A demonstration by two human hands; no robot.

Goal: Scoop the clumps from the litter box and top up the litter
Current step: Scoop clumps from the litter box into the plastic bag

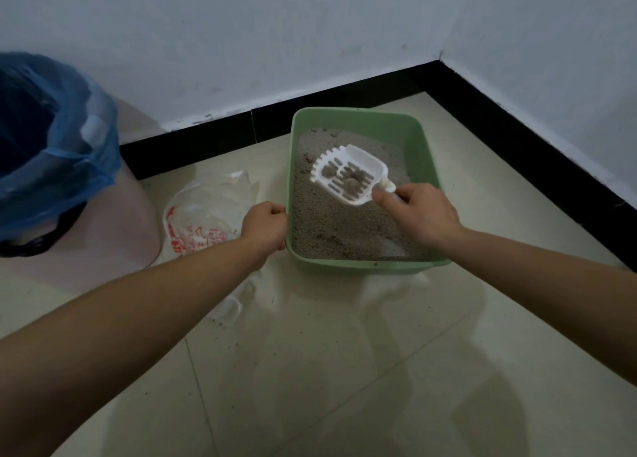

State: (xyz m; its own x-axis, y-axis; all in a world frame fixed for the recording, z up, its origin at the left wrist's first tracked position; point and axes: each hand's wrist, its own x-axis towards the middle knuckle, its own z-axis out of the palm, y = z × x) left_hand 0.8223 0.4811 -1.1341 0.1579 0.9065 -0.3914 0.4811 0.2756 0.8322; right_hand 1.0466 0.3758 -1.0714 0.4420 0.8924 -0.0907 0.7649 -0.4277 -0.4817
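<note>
A green litter box [427,153] filled with grey litter [331,225] sits on the tiled floor near the room's corner. My right hand [417,215] grips the handle of a white slotted scoop [351,175], held just above the litter with a few grey clumps [351,181] lying in it. My left hand [265,225] is closed on the box's left rim. A clear plastic bag with red print [203,215] lies on the floor left of the box, partly under my left wrist.
A bin lined with a blue bag [58,153] stands at the left, its mouth open. A black skirting board [344,101] and white walls close off the corner behind the box. Scattered litter grains dot the glossy tiles [344,353] in front.
</note>
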